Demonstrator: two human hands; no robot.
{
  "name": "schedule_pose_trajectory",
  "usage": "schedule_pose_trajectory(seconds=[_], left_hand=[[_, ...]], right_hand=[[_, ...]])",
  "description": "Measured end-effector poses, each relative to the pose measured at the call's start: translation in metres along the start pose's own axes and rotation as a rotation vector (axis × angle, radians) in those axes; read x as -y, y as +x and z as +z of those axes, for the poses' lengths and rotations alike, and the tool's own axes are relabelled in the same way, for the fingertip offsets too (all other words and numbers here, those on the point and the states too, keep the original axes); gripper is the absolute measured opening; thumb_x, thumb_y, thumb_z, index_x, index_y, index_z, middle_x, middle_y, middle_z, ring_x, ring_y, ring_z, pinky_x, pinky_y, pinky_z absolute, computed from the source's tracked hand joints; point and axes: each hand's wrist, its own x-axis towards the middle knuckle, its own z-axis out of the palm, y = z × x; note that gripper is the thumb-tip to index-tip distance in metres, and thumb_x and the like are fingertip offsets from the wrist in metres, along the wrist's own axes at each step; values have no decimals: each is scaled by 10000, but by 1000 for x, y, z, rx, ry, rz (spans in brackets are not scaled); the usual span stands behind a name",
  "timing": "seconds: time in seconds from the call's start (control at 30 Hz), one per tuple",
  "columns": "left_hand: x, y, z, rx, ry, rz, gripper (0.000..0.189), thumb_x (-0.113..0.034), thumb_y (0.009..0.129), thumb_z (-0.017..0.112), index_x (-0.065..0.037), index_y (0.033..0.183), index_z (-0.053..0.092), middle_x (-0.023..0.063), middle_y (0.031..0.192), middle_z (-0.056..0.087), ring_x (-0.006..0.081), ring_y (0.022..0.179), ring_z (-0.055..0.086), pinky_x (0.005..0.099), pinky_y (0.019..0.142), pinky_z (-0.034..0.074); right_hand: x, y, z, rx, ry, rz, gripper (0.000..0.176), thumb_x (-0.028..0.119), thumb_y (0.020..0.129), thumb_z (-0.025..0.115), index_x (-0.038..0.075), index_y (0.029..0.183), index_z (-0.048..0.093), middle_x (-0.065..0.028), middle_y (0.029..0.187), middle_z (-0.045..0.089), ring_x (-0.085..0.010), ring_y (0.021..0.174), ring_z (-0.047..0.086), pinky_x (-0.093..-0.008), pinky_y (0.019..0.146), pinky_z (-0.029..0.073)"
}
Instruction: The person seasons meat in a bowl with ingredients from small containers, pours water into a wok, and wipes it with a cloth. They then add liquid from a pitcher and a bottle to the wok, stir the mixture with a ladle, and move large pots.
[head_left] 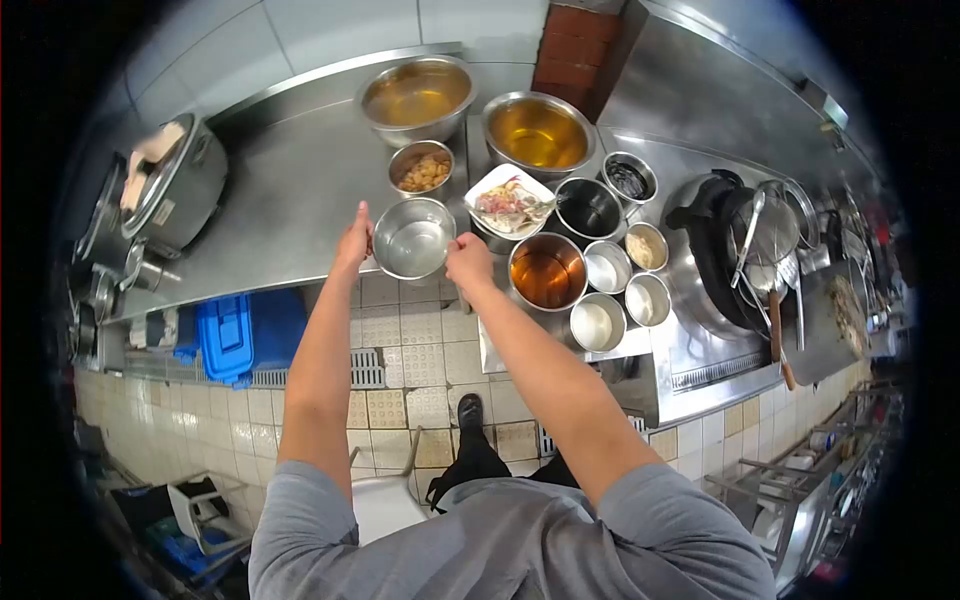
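Note:
My left hand [354,240] is at the left side of a shiny round metal bowl [414,238], thumb pointing up and fingers curled against its wall. My right hand [468,261] is closed on the opposite rim. Held between the two, the bowl hangs over the counter's front edge; its inside looks pale and glossy. Just behind it stands a smaller metal bowl of brown chunks [424,173]. To the right, a white square dish [509,203] of pinkish and pale sliced food rests on top of a metal pot.
Two large basins of yellow liquid [418,98] [538,137] stand at the back. Right of my hand sit a pot of amber liquid [547,272] and several seasoning tins [598,322]. A wok [705,270] with strainers lies farther right; a big cooker [180,195] stands left. Below is a blue bin [226,335].

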Motion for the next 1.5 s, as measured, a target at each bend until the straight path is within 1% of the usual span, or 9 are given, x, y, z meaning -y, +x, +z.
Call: schedule_pose_trajectory(seconds=[0.17, 0.53, 0.67, 0.9, 0.97, 1.07, 1.17, 1.33, 1.5], left_hand=[[-2, 26, 9, 14, 33, 12, 610, -687, 910, 382, -150, 630, 456, -32, 554, 411, 98, 510, 401, 251, 482, 318], [-2, 40, 15, -43, 80, 12, 685, -712, 901, 334, -102, 681, 554, -8, 585, 489, 113, 530, 454, 265, 469, 320], [15, 10, 10, -227, -85, -99, 738, -746, 884, 283, -84, 1046, 567, 117, 943, 605, 206, 742, 572, 356, 610, 418], [68, -71, 42, -356, -690, -267, 667, -681, 896, 393, -121, 1253, 458, 122, 1195, 510, 227, 911, 560, 419, 720, 437], [63, -85, 58, -370, -681, -255, 575, -608, 898, 484, -155, 1251, 463, 116, 1235, 509, 251, 1046, 529, 426, 839, 422], [37, -81, 55, -442, -493, -116, 521, -492, 882, 572, -118, 1238, 503, 39, 1086, 554, 172, 870, 554, 396, 710, 430], [11, -52, 44, -399, -135, -20, 394, -375, 840, 637, -108, 1129, 614, 31, 983, 647, 199, 885, 607, 397, 712, 465], [-29, 26, 32, -479, 716, 24, 394, -392, 809, 628, -99, 1064, 694, 122, 1088, 684, 244, 1063, 633, 366, 895, 491], [-35, 102, 30, -254, 660, -6, 427, -392, 790, 676, -67, 1066, 668, 111, 967, 696, 226, 868, 669, 366, 756, 529]], right_hand=[[34, -9, -12, 64, 256, 224, 172, 163, 938, 553, 3, 876, 556, -77, 699, 607, -159, 504, 612, -284, 452, 485], [27, -7, -13, 223, 542, 341, 269, 120, 937, 559, 35, 1133, 395, -128, 947, 579, -216, 644, 663, -319, 517, 553], [20, -33, -45, 421, 674, 420, 458, 142, 907, 617, 74, 1273, 349, -131, 1086, 537, -264, 855, 657, -391, 670, 577], [-69, -166, -224, 894, 548, 353, 344, 309, 951, 583, 111, 1216, 489, -62, 1035, 561, -188, 893, 607, -343, 750, 517], [-116, -212, -295, 904, 545, 422, 344, 306, 956, 577, 97, 1221, 511, -34, 1000, 582, -162, 878, 612, -313, 732, 507], [-172, -266, -362, 729, 528, 590, 285, 255, 965, 562, 63, 1176, 581, -21, 912, 605, -140, 795, 602, -293, 683, 502], [-190, -276, -352, 647, 519, 656, 243, 261, 962, 569, 56, 1071, 642, -12, 871, 612, -125, 780, 594, -277, 675, 495], [-114, -215, -242, 682, 414, 494, 252, 289, 946, 597, 53, 1021, 646, -25, 854, 630, -121, 752, 597, -270, 650, 491], [-18, -108, -96, 592, 582, 429, 270, 300, 944, 591, 89, 1103, 539, -70, 1019, 652, -174, 870, 644, -331, 704, 504]])
